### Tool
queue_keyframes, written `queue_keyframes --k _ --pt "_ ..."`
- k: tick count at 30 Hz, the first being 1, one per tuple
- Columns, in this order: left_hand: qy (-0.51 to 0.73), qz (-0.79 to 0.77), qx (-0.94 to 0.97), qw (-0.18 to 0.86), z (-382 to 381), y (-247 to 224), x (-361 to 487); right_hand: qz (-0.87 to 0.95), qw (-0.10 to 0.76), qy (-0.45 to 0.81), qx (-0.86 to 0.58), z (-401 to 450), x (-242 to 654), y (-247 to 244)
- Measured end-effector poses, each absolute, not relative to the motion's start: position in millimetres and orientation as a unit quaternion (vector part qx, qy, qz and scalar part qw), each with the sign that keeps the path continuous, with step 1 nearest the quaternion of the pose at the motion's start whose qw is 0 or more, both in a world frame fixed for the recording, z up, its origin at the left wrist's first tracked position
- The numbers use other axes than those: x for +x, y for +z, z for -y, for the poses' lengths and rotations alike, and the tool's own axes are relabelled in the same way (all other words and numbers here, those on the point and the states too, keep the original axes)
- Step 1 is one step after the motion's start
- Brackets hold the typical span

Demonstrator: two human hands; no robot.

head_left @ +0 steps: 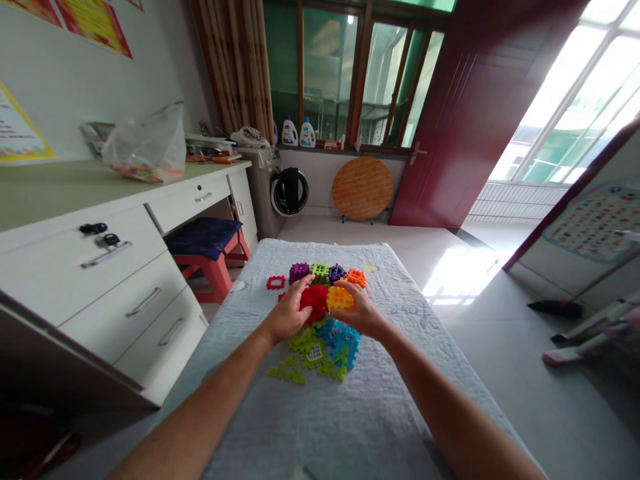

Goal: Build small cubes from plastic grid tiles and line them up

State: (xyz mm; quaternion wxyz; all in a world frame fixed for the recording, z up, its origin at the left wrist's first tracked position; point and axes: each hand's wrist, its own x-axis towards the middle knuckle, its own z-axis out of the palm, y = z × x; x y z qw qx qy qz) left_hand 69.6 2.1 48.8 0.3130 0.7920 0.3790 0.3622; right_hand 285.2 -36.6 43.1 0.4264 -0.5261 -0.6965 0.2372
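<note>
My left hand (290, 312) is closed round a red block (315, 304) above the cloth-covered table (400, 400). Against its right side sits a yellow block (341, 299), gripped by my right hand (364, 311) between thumb and fingers. Just beyond stand a purple block (299, 272), a green block (320, 272), a dark violet block (337, 273) and an orange block (357, 277). Nearer to me lie several lime green pieces (314, 353) and blue pieces (345, 340), partly overlapping. A red frame piece (275, 283) lies at the left.
A white desk (165, 200) with a plastic bag (150, 147) runs along the left, a red stool (215, 267) beside it. Behind are a washing machine (265, 180), a round wooden board (363, 189) and a dark red door (465, 113).
</note>
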Motion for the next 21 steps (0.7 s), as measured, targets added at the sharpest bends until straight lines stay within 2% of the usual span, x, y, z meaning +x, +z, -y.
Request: queue_keyframes --k 4,7,12,16,21 --pt "0.346 -0.359 0.819 0.283 -1.1 43.7 69.0 0.745 0.387 0.281 -0.465 38.3 282.3 55.8" --pt "0.351 -0.395 0.807 0.262 -13.2 37.0 60.1 0.710 0.421 0.303 -0.476 22.8 301.6 56.0" --pt "0.336 -0.484 0.777 0.222 -65.9 27.7 45.9 0.617 0.458 0.165 -0.618 -23.4 339.4 30.5" --pt "0.291 -0.532 0.774 0.184 -112.6 29.3 43.6 0.603 0.418 0.151 -0.663 -50.4 350.8 12.3" --pt "0.224 -0.505 0.802 0.227 -136.9 28.9 52.4 0.632 0.331 0.188 -0.675 -64.0 342.7 5.8"
